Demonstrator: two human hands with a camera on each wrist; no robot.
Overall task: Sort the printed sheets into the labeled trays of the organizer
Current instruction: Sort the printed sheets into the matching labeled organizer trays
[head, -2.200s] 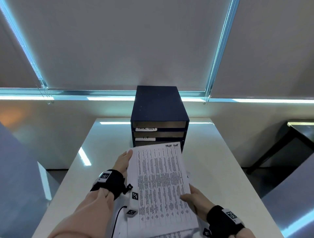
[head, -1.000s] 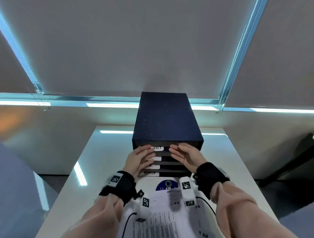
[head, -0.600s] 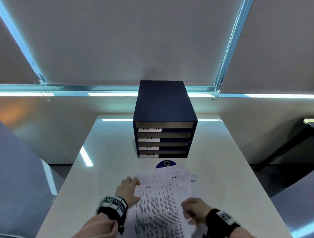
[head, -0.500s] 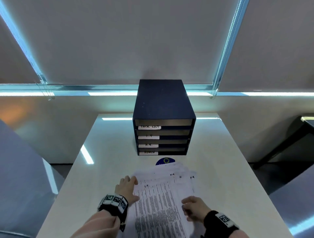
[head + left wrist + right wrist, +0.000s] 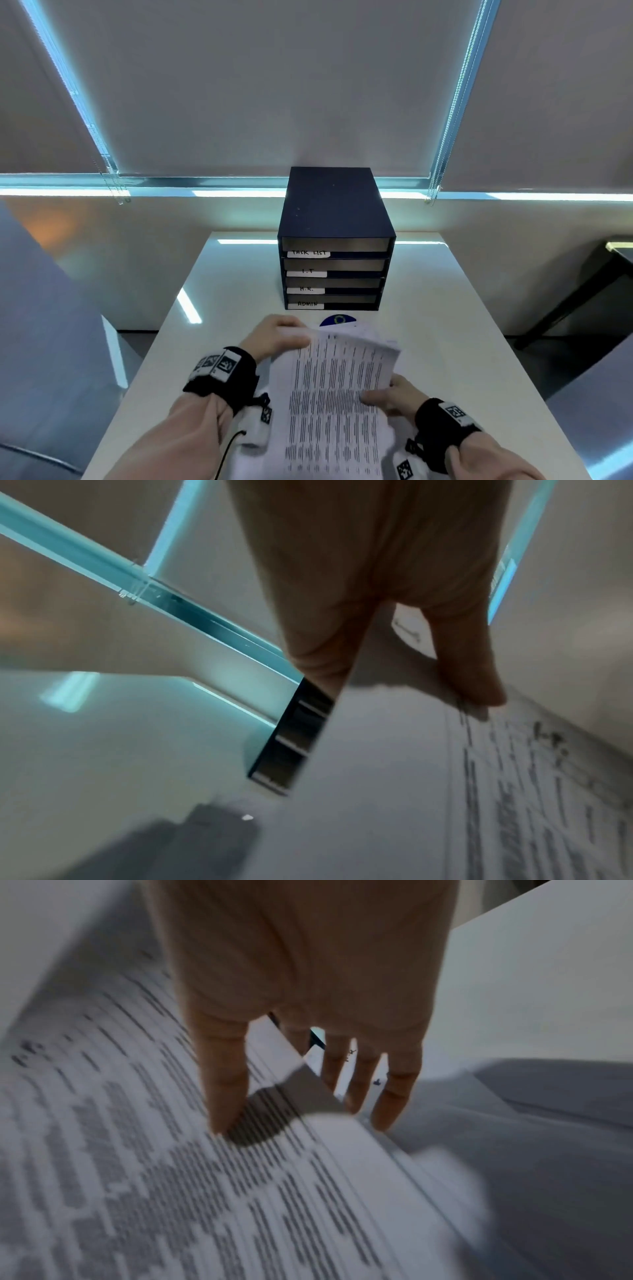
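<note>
Head view: both hands are gripping the printed sheets (image 5: 337, 387) in front of the organizer (image 5: 334, 240), left hand (image 5: 274, 339) at top-left edge, right hand (image 5: 394, 399) at right edge; left wrist: thumb (image 5: 469, 664) is pressing on top w/ fingers beneath; right wrist: thumb (image 5: 222, 1085) is pinching likewise.

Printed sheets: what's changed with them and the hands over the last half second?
Both hands took hold of the top sheet and raised it off the pile: left hand at its far left corner, right hand at its right edge. The organizer and table are unchanged.
</note>
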